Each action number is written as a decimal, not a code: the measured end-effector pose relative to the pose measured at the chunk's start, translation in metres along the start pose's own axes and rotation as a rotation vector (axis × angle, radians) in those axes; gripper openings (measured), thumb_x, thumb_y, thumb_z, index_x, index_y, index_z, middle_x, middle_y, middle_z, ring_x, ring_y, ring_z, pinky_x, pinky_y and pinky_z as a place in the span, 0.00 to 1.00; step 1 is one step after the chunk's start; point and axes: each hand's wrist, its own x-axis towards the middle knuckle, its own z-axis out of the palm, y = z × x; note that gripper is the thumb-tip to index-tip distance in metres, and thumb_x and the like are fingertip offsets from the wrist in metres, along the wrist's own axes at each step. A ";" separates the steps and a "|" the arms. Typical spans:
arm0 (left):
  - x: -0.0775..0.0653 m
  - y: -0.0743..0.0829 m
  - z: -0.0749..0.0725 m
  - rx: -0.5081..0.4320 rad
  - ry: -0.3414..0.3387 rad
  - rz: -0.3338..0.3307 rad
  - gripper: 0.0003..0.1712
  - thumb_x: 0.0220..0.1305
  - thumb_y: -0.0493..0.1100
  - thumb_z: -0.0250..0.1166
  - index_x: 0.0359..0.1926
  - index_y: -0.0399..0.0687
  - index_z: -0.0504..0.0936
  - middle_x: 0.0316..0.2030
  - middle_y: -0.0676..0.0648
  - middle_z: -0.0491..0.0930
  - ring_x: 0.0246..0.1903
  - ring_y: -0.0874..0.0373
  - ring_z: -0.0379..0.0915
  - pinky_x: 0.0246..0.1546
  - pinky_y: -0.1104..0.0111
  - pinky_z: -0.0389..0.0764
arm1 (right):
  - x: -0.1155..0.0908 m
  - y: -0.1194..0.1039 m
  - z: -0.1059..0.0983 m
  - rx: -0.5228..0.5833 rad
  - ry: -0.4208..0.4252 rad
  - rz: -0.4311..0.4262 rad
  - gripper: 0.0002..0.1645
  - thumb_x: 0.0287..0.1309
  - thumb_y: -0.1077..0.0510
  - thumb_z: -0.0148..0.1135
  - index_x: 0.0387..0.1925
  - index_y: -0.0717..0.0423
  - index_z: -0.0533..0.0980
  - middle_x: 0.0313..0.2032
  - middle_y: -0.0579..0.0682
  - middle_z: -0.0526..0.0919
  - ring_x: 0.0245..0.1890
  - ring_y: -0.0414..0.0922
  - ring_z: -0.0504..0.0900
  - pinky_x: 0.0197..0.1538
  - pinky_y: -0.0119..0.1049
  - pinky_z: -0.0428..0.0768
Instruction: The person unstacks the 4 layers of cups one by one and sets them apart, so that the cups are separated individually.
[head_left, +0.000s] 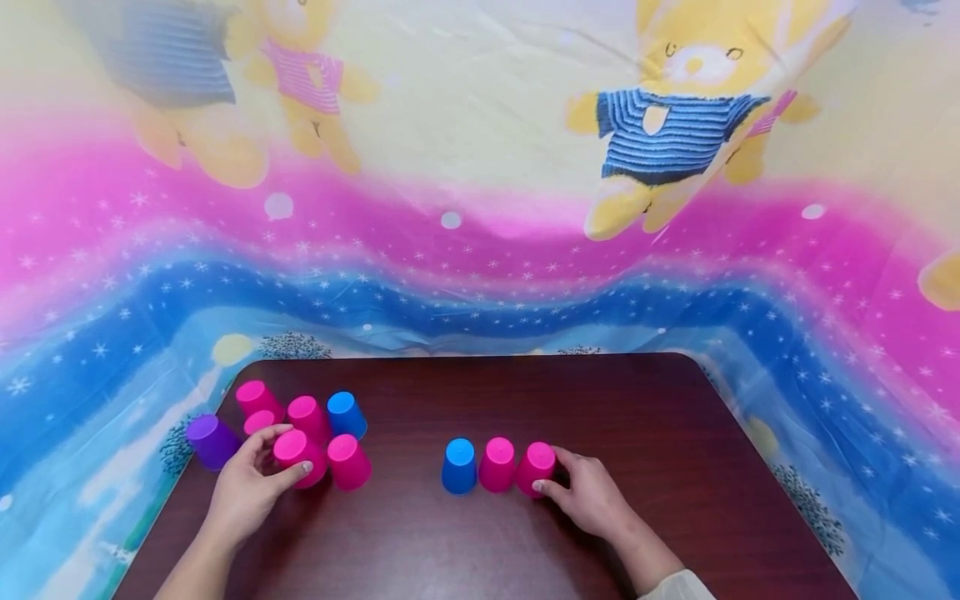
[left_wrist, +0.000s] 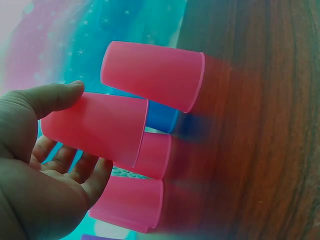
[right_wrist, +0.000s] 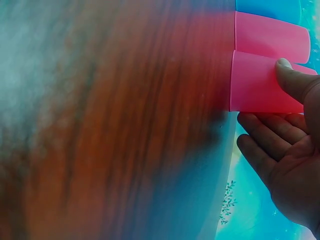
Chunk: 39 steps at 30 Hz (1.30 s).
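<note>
My left hand (head_left: 247,487) grips a pink cup (head_left: 294,448) between thumb and fingers. In the left wrist view this upside-down cup (left_wrist: 97,127) appears lifted off the table. Close beside it is another pink cup (head_left: 349,462), with more pink cups (head_left: 307,417) and a blue cup (head_left: 347,415) behind. Over on the right, my right hand (head_left: 592,496) holds a pink cup (head_left: 537,468) at the end of a short row. Its thumb lies on the near side. That row continues leftward with a second pink cup (head_left: 497,464) and a blue cup (head_left: 459,467), all upside down.
A purple cup (head_left: 213,442) stands near the left edge of the dark wooden table (head_left: 420,542). Two further pink cups, one at the back left (head_left: 258,398), stand behind my left hand. A printed cloth (head_left: 480,250) with bears hangs around the table.
</note>
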 end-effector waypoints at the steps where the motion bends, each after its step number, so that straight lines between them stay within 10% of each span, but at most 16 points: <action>1: 0.001 -0.002 0.001 -0.006 -0.006 -0.009 0.45 0.60 0.52 0.79 0.72 0.46 0.68 0.64 0.35 0.75 0.63 0.38 0.71 0.42 0.78 0.78 | 0.000 0.000 0.000 0.002 0.001 -0.002 0.36 0.57 0.47 0.79 0.63 0.55 0.79 0.53 0.48 0.87 0.57 0.46 0.84 0.61 0.48 0.81; 39: 0.019 -0.025 0.015 -0.051 -0.060 -0.069 0.49 0.59 0.47 0.79 0.75 0.43 0.63 0.69 0.33 0.68 0.66 0.33 0.66 0.46 0.71 0.83 | 0.002 0.001 -0.001 -0.006 -0.008 0.000 0.36 0.56 0.47 0.79 0.64 0.55 0.79 0.54 0.48 0.87 0.58 0.46 0.84 0.61 0.46 0.81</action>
